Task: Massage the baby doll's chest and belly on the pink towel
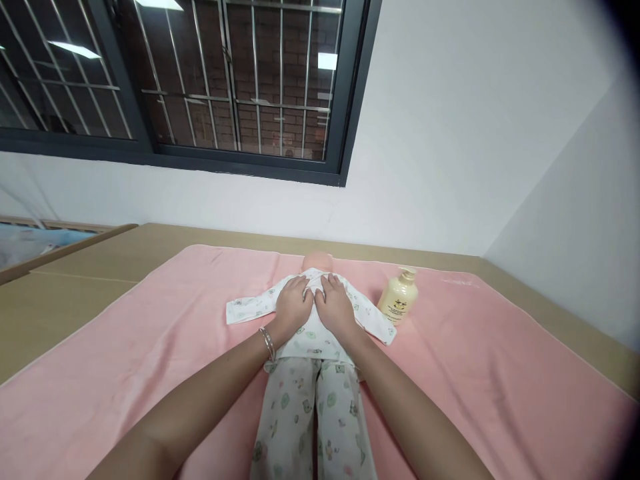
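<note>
A plain room set up like a baby-care practice space: a pink towel covers a wooden table, bare white walls, and a barred window at eleven o'clock (brick wall beyond).

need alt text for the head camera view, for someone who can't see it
Two bare hands, the left hand and right hand, rest flat side by side on the chest of a baby doll in printed white pyjamas, lying face up on a pink towel. A cream pump bottle stands to the doll's right, below a barred window.
</note>
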A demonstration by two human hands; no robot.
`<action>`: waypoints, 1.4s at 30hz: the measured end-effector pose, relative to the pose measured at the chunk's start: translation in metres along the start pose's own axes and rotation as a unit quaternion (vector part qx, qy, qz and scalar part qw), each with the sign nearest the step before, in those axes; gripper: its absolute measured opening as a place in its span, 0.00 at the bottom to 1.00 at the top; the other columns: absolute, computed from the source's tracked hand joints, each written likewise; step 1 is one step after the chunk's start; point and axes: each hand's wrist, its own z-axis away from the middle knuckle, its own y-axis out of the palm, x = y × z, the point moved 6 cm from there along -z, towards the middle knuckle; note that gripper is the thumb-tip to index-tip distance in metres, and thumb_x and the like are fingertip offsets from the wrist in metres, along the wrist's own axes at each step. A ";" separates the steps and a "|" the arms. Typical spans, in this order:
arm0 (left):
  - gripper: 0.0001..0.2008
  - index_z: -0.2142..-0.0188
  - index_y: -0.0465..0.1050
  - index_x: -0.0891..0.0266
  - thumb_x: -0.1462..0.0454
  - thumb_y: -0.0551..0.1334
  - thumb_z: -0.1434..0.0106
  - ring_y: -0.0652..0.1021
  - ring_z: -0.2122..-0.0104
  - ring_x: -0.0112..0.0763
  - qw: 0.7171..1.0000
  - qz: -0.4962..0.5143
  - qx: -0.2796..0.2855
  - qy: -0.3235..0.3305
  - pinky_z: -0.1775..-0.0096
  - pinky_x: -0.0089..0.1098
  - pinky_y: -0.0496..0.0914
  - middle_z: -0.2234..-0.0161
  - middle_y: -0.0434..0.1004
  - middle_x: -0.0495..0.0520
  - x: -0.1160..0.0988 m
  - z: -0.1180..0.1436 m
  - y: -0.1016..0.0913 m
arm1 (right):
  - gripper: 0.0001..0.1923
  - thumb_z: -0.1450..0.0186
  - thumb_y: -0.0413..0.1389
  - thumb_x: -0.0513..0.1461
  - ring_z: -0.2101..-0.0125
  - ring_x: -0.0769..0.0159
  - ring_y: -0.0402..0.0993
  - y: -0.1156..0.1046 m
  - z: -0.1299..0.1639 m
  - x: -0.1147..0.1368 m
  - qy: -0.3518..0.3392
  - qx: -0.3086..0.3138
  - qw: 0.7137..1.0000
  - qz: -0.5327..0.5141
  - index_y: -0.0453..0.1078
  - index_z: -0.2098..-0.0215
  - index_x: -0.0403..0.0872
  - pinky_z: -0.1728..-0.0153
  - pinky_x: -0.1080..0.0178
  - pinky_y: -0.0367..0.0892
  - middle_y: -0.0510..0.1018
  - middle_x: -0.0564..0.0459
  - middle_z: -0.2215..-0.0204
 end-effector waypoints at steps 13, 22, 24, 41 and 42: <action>0.20 0.46 0.70 0.67 0.64 0.52 0.36 0.71 0.44 0.43 0.996 -0.063 0.048 -0.040 0.41 0.42 0.63 0.45 0.73 0.61 0.005 -0.001 0.006 | 0.24 0.29 0.41 0.39 0.38 0.52 0.57 -0.003 0.006 0.010 -0.017 -0.003 0.998 0.059 0.62 0.40 0.35 0.39 0.53 0.52 0.65 0.35 0.40; 0.23 0.42 0.66 0.71 0.63 0.51 0.34 0.65 0.39 0.47 0.992 -0.061 0.092 -0.056 0.38 0.45 0.59 0.41 0.66 0.65 0.006 -0.003 0.011 | 0.13 0.33 0.47 0.33 0.54 0.56 0.72 -0.009 0.020 0.034 -0.064 -0.010 0.977 0.204 0.73 0.57 0.42 0.51 0.58 0.66 0.77 0.40 0.61; 0.22 0.43 0.66 0.71 0.64 0.51 0.34 0.65 0.39 0.47 0.993 -0.058 0.089 -0.048 0.38 0.45 0.59 0.41 0.67 0.65 0.006 -0.003 0.012 | 0.12 0.33 0.47 0.34 0.56 0.56 0.73 -0.010 0.020 0.035 -0.067 -0.011 0.975 0.213 0.73 0.59 0.42 0.53 0.58 0.66 0.77 0.40 0.63; 0.14 0.60 0.78 0.59 0.67 0.53 0.35 0.77 0.50 0.38 1.000 -0.018 0.019 -0.001 0.49 0.38 0.71 0.53 0.80 0.53 -0.008 0.004 -0.006 | 0.15 0.32 0.45 0.42 0.63 0.57 0.75 -0.017 0.008 0.009 0.073 0.002 0.994 0.086 0.73 0.60 0.47 0.63 0.61 0.63 0.79 0.47 0.62; 0.14 0.61 0.78 0.58 0.67 0.53 0.35 0.77 0.51 0.38 1.000 -0.019 0.015 -0.001 0.49 0.38 0.71 0.54 0.80 0.53 -0.009 0.004 -0.007 | 0.16 0.32 0.44 0.41 0.62 0.57 0.75 -0.017 0.007 0.008 0.074 -0.002 0.994 0.082 0.73 0.59 0.47 0.63 0.60 0.63 0.79 0.47 0.61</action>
